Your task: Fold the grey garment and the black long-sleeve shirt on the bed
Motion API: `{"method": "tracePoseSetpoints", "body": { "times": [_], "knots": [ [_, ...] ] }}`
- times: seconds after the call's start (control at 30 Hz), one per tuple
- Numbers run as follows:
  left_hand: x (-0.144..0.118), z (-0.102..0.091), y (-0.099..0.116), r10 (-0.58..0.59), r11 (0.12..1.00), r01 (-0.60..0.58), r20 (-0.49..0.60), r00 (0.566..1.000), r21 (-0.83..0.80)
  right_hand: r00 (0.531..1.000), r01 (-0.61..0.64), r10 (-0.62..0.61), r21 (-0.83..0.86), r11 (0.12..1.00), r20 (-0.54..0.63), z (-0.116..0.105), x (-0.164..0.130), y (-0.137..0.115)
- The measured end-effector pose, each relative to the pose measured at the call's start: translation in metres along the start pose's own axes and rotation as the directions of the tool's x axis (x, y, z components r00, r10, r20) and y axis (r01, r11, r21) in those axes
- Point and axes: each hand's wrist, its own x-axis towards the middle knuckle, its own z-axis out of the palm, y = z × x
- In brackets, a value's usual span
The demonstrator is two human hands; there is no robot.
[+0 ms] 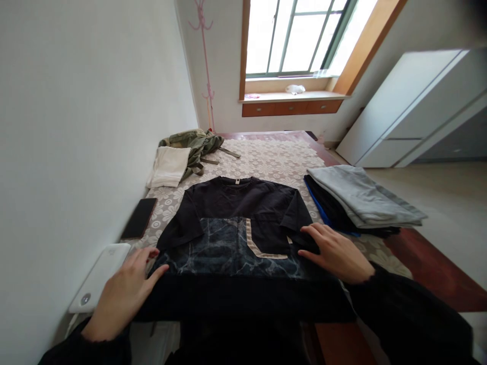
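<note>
A black T-shirt [243, 203] lies spread flat, its neckline pointing away from me and its hem toward me. Across its lower half runs a dark marbled panel with a beige-edged pocket. At the shirt's left edge is my left hand [127, 286], thumb and fingers apart, the thumb over the cloth. My right hand [335, 251] rests on the right side of the shirt, just below the sleeve, fingers spread. Neither hand grips anything that I can see.
A folded clothes stack [365, 197] is at right on the table's lace cloth [266, 157]. Farther left lie a white folded cloth [169, 165] and a green bag [203, 144]. By the left wall are a phone [139, 218] and a white device [101, 276].
</note>
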Motion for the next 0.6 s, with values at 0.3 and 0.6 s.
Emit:
{"method": "tracePoseSetpoints", "body": {
  "times": [0.3, 0.6],
  "knots": [
    [0.064, 0.033, 0.007, 0.286, 0.958, -0.285, -0.034, 0.958, 0.024, 0.83, -0.501, 0.496, 0.047, 0.864, -0.255, 0.007, 0.001, 0.069],
    [0.112, 0.031, -0.027, -0.335, 0.693, 0.178, -0.094, 0.937, -0.698, 0.834, -0.396, 0.471, 0.283, 0.873, -0.288, 0.015, 0.0, 0.047]
  ]
}}
